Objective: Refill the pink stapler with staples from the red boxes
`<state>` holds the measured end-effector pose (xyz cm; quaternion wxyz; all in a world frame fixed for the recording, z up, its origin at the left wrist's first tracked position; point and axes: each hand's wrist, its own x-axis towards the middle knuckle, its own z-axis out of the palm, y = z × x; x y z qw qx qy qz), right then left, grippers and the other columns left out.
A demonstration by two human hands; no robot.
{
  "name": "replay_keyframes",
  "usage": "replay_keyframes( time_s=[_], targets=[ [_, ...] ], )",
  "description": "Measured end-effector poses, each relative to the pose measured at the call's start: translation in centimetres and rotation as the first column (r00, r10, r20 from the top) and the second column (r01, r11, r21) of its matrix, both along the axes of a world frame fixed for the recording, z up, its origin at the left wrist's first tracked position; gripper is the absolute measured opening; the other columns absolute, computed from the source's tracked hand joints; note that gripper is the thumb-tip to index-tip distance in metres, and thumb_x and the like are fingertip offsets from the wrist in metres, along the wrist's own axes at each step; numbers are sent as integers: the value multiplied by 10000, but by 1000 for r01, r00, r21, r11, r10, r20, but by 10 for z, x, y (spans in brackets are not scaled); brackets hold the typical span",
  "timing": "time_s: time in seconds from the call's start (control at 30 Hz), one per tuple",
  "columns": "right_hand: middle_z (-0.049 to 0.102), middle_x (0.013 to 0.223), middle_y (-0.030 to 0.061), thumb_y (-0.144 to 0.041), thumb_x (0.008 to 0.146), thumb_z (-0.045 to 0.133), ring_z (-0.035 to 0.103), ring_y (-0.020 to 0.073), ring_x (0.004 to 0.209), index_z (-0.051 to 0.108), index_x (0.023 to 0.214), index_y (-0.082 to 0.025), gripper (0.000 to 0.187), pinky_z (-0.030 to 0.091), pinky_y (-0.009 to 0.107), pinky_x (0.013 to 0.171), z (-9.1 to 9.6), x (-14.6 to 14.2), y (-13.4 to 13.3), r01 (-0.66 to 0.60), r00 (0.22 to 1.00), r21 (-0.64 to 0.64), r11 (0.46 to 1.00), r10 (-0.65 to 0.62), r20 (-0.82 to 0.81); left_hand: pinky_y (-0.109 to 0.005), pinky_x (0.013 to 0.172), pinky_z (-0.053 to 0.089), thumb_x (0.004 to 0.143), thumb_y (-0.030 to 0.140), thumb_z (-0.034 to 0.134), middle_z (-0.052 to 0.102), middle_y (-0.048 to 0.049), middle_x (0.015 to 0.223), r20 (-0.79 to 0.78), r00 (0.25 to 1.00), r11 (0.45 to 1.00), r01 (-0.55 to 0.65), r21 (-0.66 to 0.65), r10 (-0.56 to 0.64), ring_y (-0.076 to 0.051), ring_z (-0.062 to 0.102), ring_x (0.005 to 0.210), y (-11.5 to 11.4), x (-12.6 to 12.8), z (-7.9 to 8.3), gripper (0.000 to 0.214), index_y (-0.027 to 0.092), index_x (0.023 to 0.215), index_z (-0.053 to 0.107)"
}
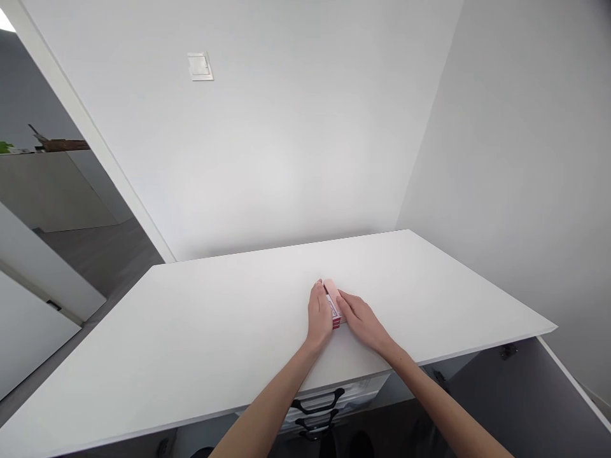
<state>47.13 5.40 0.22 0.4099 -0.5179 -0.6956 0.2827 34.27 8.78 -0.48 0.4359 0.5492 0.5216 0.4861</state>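
My left hand (pixel 320 313) rests on the white cabinet top (pixel 229 318), its palm and fingers pressed along the left side of a small red-and-white box (pixel 336 322). Against that box lies a slim pale pink object (pixel 331 289), perhaps a box or case; its kind is not clear. From the other side my right hand (pixel 361 320) presses on the pink object, with the fingers bent over its edge. Between my two palms the two items sit side by side, partly hidden by the fingers.
Below the front edge are drawers with black handles (pixel 319 402), and a cabinet door (pixel 539 394) stands open at the right. Grey-white walls rise behind and to the right, with a light switch (pixel 200 66). A doorway opens at the left.
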Motion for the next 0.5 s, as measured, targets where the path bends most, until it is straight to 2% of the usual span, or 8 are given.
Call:
replay_keyframes(
  time_s=[0.1, 0.2, 0.37, 0.43, 0.5],
  targets=[
    [736, 956, 48, -575, 1047, 234, 644, 263, 946, 687, 985, -250, 561, 483, 382, 901, 5, 29, 15, 76, 996, -22, 997, -77, -43, -360, 1179, 347, 1042, 581, 216, 528, -120, 1517, 14, 1000, 1000, 27, 8, -27, -231, 446, 1437, 20, 36, 3, 602, 194, 1371, 537],
    [740, 961, 54, -604, 1031, 240, 640, 266, 927, 692, 956, -246, 582, 493, 390, 876, 6, 57, 32, 158, 985, -69, 985, -162, -64, -365, 1175, 345, 1052, 555, 208, 541, -128, 1495, 35, 998, 998, 51, 20, -52, -230, 456, 1422, 43, 74, 3, 569, 193, 1327, 550],
    [745, 1068, 59, -636, 1012, 274, 645, 270, 961, 703, 1044, -259, 572, 498, 408, 898, 5, 105, 55, 297, 948, -181, 937, -312, -61, -358, 1158, 364, 1061, 530, 190, 603, -140, 1406, 75, 988, 990, 134, 33, -136, -224, 533, 1340, 72, 131, 0, 548, 198, 1277, 570],
    [741, 1142, 54, -644, 1006, 290, 652, 275, 1000, 706, 1100, -274, 564, 503, 413, 913, 3, 121, 59, 336, 931, -235, 912, -360, -65, -347, 1141, 390, 1059, 543, 185, 601, -140, 1411, 91, 979, 983, 182, 26, -183, -223, 541, 1336, 76, 145, -2, 565, 197, 1293, 566],
    [729, 1219, 44, -644, 1001, 299, 654, 280, 1059, 705, 1161, -290, 562, 509, 413, 933, 1, 134, 60, 350, 920, -273, 896, -383, -77, -335, 1154, 381, 1053, 565, 201, 527, -133, 1504, 102, 971, 976, 216, 17, -217, -220, 483, 1403, 76, 152, -3, 579, 201, 1376, 513]
  ],
)
